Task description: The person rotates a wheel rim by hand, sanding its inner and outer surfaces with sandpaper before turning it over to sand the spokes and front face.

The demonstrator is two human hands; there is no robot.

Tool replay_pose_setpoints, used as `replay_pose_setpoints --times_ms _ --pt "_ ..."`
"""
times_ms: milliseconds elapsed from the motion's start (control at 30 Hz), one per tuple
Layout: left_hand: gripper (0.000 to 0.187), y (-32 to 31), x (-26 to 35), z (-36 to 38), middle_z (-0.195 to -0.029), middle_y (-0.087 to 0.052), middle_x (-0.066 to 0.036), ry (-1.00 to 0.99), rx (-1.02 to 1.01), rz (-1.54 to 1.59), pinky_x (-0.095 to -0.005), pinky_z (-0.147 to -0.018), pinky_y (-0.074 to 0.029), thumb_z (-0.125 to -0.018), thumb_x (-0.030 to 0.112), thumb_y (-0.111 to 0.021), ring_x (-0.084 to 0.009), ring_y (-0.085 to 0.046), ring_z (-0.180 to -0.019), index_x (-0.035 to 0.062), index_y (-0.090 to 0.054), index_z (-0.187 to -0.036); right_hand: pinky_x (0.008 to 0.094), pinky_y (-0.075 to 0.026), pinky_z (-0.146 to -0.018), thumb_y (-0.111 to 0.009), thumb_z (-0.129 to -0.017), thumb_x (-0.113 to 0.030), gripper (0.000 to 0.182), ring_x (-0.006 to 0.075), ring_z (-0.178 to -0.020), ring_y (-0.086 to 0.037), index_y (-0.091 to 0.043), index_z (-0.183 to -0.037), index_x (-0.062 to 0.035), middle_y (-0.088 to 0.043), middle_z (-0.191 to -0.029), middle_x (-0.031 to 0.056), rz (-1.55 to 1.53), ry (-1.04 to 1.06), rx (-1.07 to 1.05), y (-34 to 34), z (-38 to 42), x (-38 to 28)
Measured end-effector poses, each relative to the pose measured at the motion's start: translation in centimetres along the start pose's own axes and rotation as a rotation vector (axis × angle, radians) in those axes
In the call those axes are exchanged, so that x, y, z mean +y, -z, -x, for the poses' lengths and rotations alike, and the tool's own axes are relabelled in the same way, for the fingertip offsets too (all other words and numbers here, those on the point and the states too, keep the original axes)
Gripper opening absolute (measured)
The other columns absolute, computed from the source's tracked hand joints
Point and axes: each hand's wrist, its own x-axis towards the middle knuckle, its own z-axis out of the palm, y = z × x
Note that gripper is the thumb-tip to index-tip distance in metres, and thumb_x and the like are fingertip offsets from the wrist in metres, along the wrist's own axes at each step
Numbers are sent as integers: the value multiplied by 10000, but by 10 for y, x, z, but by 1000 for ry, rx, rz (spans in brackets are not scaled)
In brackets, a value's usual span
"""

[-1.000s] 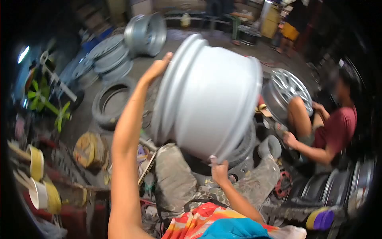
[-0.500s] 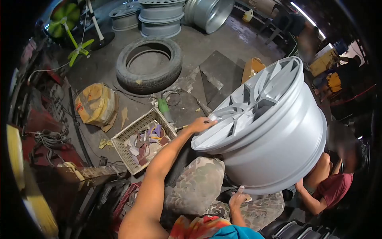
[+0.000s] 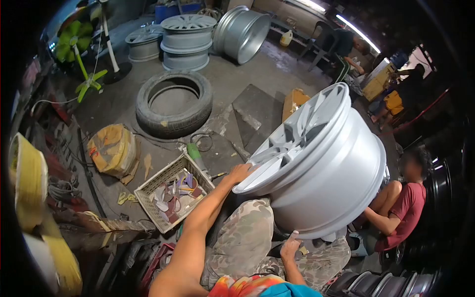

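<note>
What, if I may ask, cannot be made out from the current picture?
In the head view:
What bears the silver wheel from below: hidden by the wheel itself.
The red-shirted co-worker's hands: hidden behind that wheel.
The full row of wheel rims: cut off by the lower edge.
Any label on the jug: too small to read.

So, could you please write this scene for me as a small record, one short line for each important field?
main object: large silver spoked metal wheel, tilted
left hand: at the near left edge of its spoked face
right hand: at its lower edge, thumb raised against it
floor, left: cream perforated plastic crate with loose scraps
floor, beyond crate: black rubber tyre, lying flat
background: two stacked silver metal wheels
nearby: person in dark red T-shirt, low at right
</note>
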Motion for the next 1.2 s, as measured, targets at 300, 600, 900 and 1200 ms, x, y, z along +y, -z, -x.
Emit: replay_pose_setpoints --times_ms 300,600,900,1200 --pt "634 88 117 53 -959 -692 -301 -172 -42 -165 -505 -844 -535 -950 608 -462 -439 -685 -965 49 -761 -964 390 -442 -710 -437 -1058 -486 646 188 -704 -464 -605 -835 96 -587 -747 101 -264 150 184 176 -76 -221" --pt "497 187 236 -47 -1040 -708 -275 -39 -198 -671 -464 -891 -538 -953 420 -566 -399 -696 -1014 -47 -734 -978 298 -467 -701 -472 -1060 -424 575 121 -748 -579 -675 -973 106 -664 -822 65 -667 219 2 203 -153 -292" --pt "595 215 409 -65 -952 -720 -244 -47 578 -524 -518 -869 -523 -956 586 -516 -420 -689 -977 38 -745 -979 319 -488 -728 -465 -1060 -453 570 131 -758 -613 -700 -976 59 -698 -855 79 -713 225 -295 174 -112 -344" --pt "686 278 344 -94 -1044 -700 -283 -30 604 -626 -489 -903 -505 -952 618 -504 -436 -664 -1039 -13 -716 -1120 264 -510 -764 -683 -939 -84 721 105 -772 -623 -280 -1525 35 -692 -972 57 -1551 135 -741 68 -129 -340"
